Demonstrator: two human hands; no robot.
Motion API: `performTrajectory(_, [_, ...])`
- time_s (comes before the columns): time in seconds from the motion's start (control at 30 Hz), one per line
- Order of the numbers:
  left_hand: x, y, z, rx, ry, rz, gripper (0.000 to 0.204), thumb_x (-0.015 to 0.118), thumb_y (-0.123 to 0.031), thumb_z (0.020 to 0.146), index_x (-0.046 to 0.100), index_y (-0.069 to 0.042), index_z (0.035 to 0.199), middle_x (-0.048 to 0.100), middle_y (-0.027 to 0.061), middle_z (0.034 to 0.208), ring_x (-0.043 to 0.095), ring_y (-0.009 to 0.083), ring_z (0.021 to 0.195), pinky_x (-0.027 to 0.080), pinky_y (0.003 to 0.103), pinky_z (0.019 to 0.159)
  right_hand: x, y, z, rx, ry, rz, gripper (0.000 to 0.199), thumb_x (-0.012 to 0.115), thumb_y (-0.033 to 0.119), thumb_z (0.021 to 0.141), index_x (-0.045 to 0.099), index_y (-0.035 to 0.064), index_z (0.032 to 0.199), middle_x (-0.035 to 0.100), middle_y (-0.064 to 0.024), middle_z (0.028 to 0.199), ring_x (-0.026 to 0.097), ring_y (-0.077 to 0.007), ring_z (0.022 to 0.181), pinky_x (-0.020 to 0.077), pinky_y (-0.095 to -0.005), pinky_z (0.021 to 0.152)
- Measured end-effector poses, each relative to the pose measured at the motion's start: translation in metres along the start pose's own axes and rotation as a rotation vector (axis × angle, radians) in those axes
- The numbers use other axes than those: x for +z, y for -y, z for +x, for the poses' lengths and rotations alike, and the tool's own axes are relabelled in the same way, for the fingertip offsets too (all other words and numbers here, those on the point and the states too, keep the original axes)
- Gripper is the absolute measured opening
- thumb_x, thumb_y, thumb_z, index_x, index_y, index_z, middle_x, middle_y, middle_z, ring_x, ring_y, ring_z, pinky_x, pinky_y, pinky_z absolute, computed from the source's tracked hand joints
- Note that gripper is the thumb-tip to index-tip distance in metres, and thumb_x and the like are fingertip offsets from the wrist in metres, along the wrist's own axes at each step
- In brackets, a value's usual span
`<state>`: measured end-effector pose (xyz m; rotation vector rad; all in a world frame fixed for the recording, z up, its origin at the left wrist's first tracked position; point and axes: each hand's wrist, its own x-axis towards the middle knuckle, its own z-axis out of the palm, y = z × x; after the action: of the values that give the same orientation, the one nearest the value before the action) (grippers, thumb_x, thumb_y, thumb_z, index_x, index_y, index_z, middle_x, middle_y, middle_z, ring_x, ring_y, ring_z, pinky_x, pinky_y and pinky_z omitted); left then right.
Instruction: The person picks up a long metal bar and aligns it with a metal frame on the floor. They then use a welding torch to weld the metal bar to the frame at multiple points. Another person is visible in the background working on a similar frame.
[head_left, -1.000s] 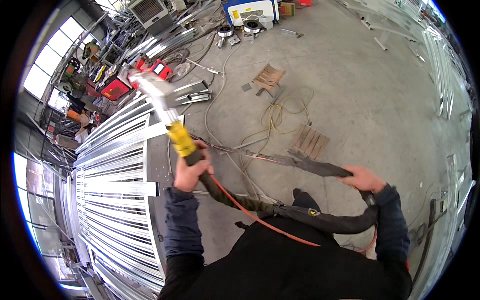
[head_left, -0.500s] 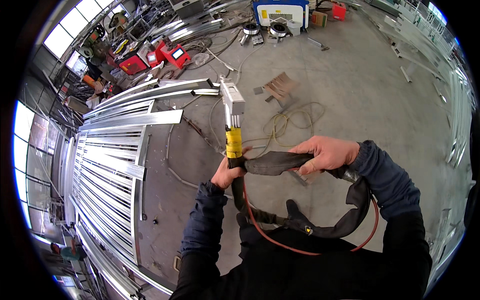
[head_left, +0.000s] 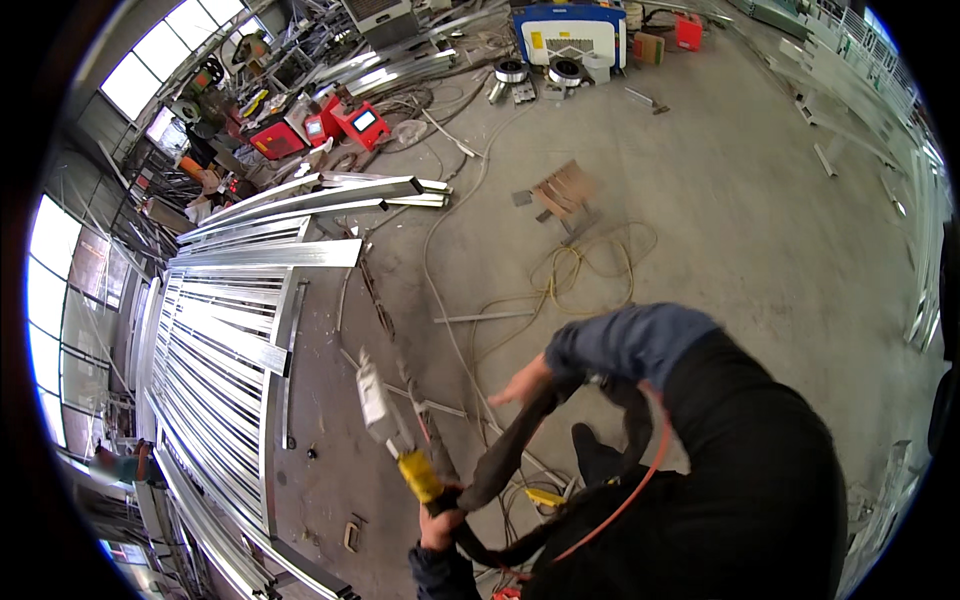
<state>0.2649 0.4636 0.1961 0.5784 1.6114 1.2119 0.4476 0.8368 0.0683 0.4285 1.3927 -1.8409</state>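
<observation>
My left hand (head_left: 438, 528) is closed around a dark sleeved cable (head_left: 500, 465), just below a band of yellow tape (head_left: 420, 476). Above the tape, a boxy white tool head (head_left: 375, 402) points up and left, blurred by motion. Fingers stretched out, my right hand (head_left: 525, 382) is beside the cable's upper bend and appears to grip nothing. The cable loops under my right forearm. A red hose (head_left: 640, 455) curves along with it in front of my body.
Silver metal profiles (head_left: 215, 350) lie on a rack at the left. On the floor ahead are a coiled yellow cord (head_left: 565, 275) and a brown slatted piece (head_left: 565, 190). Red machines (head_left: 360, 122) and a blue-white machine (head_left: 570, 35) stand farther off; a person (head_left: 125, 465) is at far left.
My left hand has moved down with the tool head, which now tilts left. My right hand has let go of the cable and reaches leftward, arm bent across.
</observation>
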Motion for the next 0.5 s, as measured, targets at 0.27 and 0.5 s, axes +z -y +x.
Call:
performTrajectory(0.27, [-0.011, -0.007, -0.072, 0.168, -0.119, -0.225, 0.059, 0.076, -0.027, 0.058, 0.07, 0.004, 0.107, 0.071, 0.0138, 0.106, 0.062, 0.0293, 0.11, 0.041, 0.043, 0.111, 0.07, 0.157, 0.224, -0.134, -0.08, 0.665, 0.102, 0.058, 0.076, 0.098, 0.041, -0.0059, 0.155, 0.052, -0.0335, 0.151, 0.061, -0.0423, 0.129, 0.0501, -0.062, 0.108])
performTrajectory(0.5, [0.001, -0.036, -0.12, 0.205, 0.024, -0.053, 0.06, 0.075, -0.038, 0.059, 0.072, 0.003, 0.104, 0.074, 0.0148, 0.096, 0.068, 0.0303, 0.103, 0.036, 0.048, 0.119, 0.084, 0.142, 0.241, -0.371, -0.746, 0.602, 0.043, 0.072, 0.03, 0.095, 0.066, -0.0057, 0.118, 0.07, -0.0195, 0.117, 0.07, -0.0355, 0.104, 0.0572, -0.0516, 0.093])
